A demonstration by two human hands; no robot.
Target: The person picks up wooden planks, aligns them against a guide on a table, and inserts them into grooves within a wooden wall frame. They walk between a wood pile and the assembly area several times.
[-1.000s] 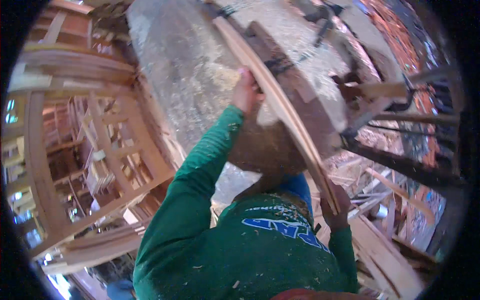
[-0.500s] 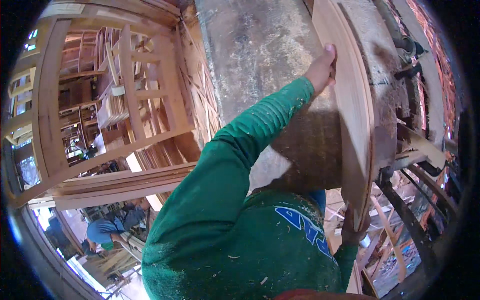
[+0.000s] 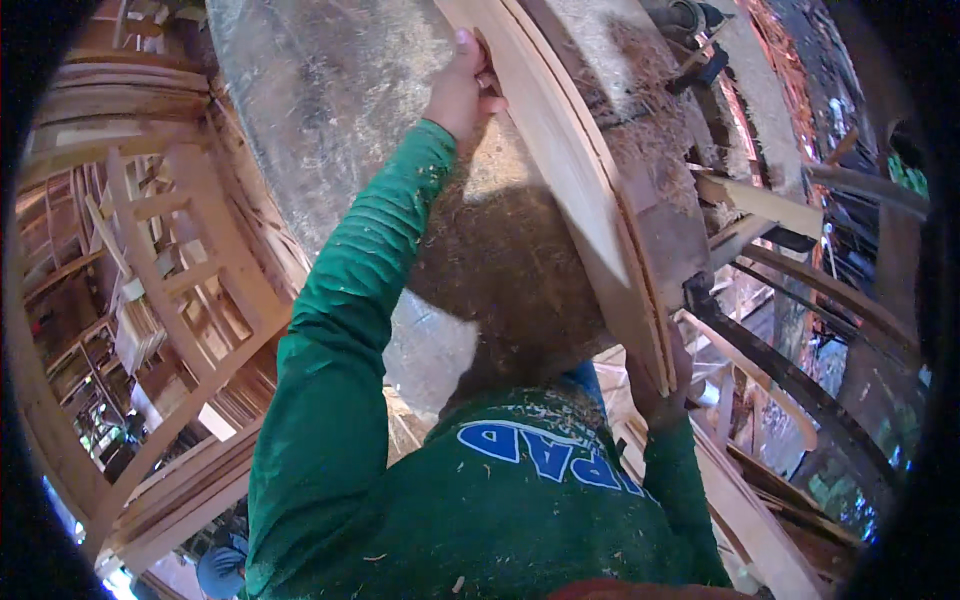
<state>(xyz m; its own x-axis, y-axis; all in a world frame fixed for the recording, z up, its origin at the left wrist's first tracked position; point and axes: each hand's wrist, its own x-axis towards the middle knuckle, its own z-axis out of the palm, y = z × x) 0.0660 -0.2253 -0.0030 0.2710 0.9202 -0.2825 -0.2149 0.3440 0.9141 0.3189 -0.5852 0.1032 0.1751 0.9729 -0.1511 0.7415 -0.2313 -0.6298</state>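
A long pale wooden board (image 3: 575,185) lies along the right side of a worn metal worktable (image 3: 330,110), running from the top of the view down toward my body. My left hand (image 3: 468,88) is against the board's left side, thumb pointing up along it and fingers bent at the wood; part of the fingers is hidden. Low on the right, my right hand (image 3: 655,385) is closed round the board's near end. Both arms wear green sleeves dusted with wood chips.
Wood shavings (image 3: 655,120) heap beside the board, near a dark metal fitting (image 3: 690,20). Dark bars (image 3: 790,375) and loose planks (image 3: 760,520) are at the right. On the left stand a wooden frame (image 3: 170,260) and stacked boards (image 3: 190,490). Part of another person (image 3: 222,570) shows at lower left.
The view has turned, so the table, board and both hands now appear further left and the board slants more. Both hands stay on the board.
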